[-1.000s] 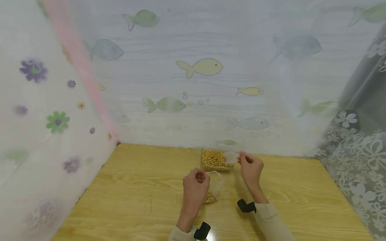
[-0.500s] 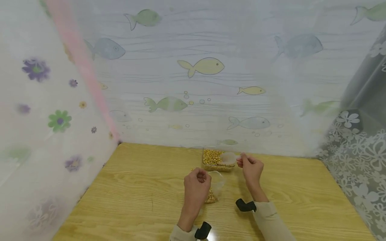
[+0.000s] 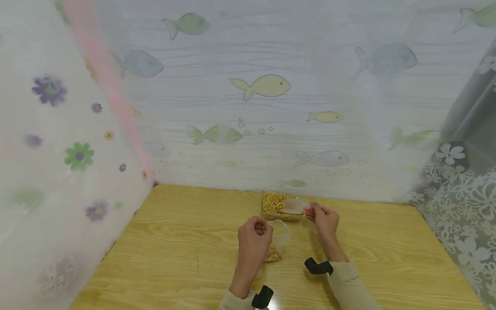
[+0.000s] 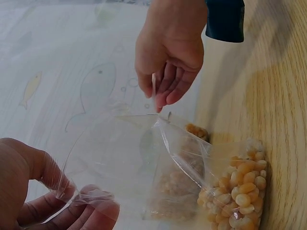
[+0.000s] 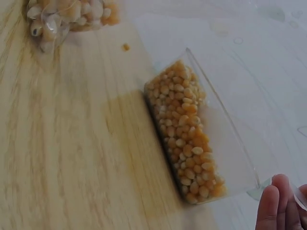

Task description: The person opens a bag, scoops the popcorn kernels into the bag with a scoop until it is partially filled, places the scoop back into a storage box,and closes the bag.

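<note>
My left hand (image 3: 253, 241) pinches the rim of a clear plastic bag (image 4: 124, 158), whose mouth gapes wide. Corn kernels (image 4: 244, 187) fill the bottom of the bag, which sits on the table. Behind it stands a rectangular clear container (image 5: 225, 117) of yellow corn kernels (image 5: 180, 129). With thumb and fingers, my right hand (image 3: 326, 220) holds the handle of a translucent white scoop (image 3: 293, 206). The scoop's bowl lies inside the container's right part, against the kernels. In the right wrist view only the fingertips (image 5: 268, 206) show, at the lower right corner.
The wooden table (image 3: 186, 241) runs back to a fish-printed curtain (image 3: 255, 142), close behind the container. A loose kernel (image 5: 125, 47) lies between bag and container. Lace fabric (image 3: 465, 206) hangs at the right. Both wrists carry black camera mounts (image 3: 263, 297).
My right hand has come slightly lower and nearer, and the scoop has sunk deeper into the container. The left hand keeps its pinch on the bag, nearly still.
</note>
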